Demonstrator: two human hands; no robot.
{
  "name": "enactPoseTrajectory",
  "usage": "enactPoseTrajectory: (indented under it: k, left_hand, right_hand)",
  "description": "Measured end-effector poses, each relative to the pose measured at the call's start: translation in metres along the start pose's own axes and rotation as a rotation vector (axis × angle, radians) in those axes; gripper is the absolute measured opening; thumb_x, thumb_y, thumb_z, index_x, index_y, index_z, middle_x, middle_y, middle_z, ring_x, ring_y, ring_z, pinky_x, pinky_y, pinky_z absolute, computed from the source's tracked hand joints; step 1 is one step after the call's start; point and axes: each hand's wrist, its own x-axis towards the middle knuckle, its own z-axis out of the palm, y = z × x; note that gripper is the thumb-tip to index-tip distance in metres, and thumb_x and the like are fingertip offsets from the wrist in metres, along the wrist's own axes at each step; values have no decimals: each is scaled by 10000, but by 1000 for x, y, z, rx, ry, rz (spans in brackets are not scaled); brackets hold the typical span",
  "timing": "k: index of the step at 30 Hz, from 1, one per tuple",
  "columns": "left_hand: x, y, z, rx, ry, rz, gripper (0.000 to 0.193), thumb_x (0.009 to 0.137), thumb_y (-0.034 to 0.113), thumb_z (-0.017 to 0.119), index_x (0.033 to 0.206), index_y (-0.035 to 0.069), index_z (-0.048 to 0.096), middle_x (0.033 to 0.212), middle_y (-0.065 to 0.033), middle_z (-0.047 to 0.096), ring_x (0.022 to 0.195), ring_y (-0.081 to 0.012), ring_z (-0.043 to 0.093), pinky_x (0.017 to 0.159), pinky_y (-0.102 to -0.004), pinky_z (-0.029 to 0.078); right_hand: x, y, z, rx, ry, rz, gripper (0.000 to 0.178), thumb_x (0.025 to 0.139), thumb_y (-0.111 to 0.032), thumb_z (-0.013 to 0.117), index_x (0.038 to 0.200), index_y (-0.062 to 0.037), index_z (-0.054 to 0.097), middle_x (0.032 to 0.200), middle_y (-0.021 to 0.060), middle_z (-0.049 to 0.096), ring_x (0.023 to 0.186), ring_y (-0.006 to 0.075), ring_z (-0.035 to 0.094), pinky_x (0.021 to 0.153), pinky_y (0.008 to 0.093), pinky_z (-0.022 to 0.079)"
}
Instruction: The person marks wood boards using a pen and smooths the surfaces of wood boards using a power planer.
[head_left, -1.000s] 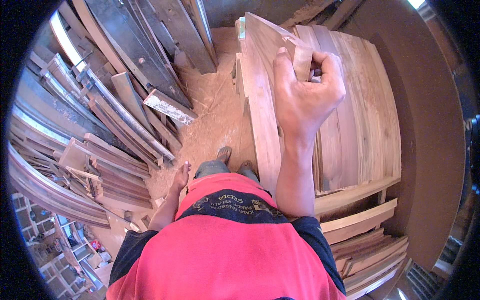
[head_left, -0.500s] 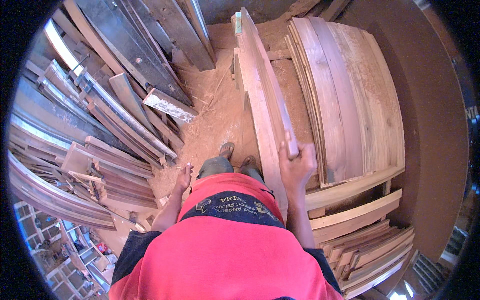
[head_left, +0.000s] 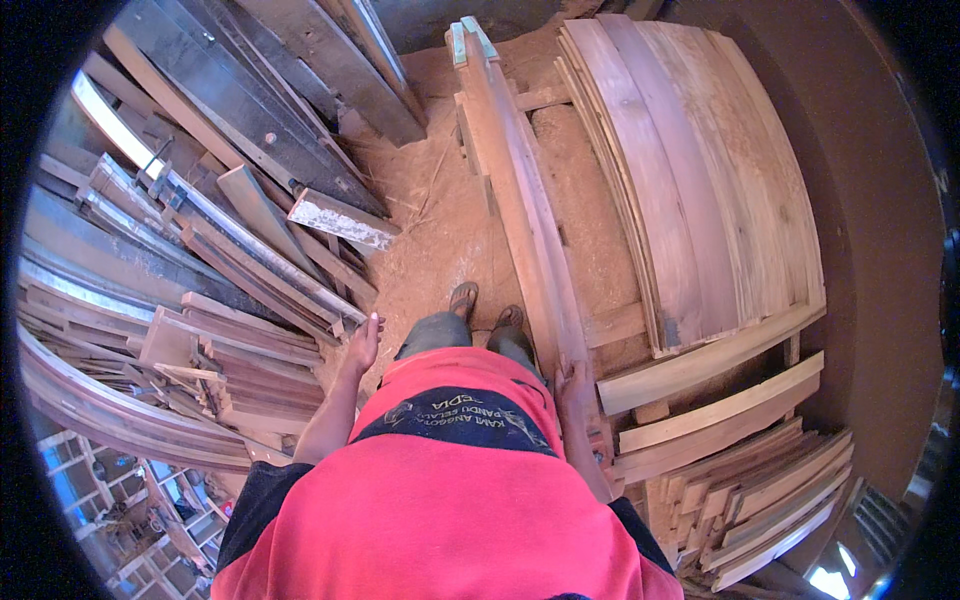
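R hand (head_left: pixel 574 388) is at the near end of the long board (head_left: pixel 546 225), just beside the person's R hip; fingers bent, touching its edge — can't tell if they grip or only rest. L hand (head_left: pixel 366 345) hangs free on the other side, fingers loosely apart, nothing in it.

Long board's axis runs away from the person, leaning slightly L toward the far end; a 2nd board (head_left: pixel 503 190) lies close along its L edge. Pale green bits (head_left: pixel 478 40) at the far ends.

Room: sawdusty floor (head_left: pixel 420 225) is open betw. the boards and the leaning timbers (head_left: pixel 290 110) on the L; narrower gap on the R, up to the plank stack (head_left: pixel 700 180), w/ a crossbar (head_left: pixel 545 98) across it.

Writing: pale lettering on the dark band (head_left: pixel 465 420) of the red shirt (head_left: pixel 450 510) — inverted from here, partly legible.
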Motion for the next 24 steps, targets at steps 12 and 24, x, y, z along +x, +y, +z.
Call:
enactPoseTrajectory:
  k: [12, 24]
  left_hand:
    - [-19, -18, -8, 89, -113, -80, 787, 1035, 626, 299, 1287, -57, 597, 1255, -230, 639, 1139, -316, 627, 907, -403, 522]
    - [33, 33, 23, 171, -296, 42, 759, 1057, 581, 261, 1308, -53, 593, 1293, -249, 624, 1209, -337, 608, 985, -415, 514]
  right_hand:
    - [85, -50, 16, -38, -68, 84, 339, 896, -215, 686, 1128, 8, 579, 1145, 288, 597, 1055, 495, 564, 923, 543, 471]
    - [-42, 73, -125, -2, -341, 381, 829, 699, -394, 888, 1349, -1, 556, 1292, 220, 620, 1196, 338, 613, 1005, 424, 490]
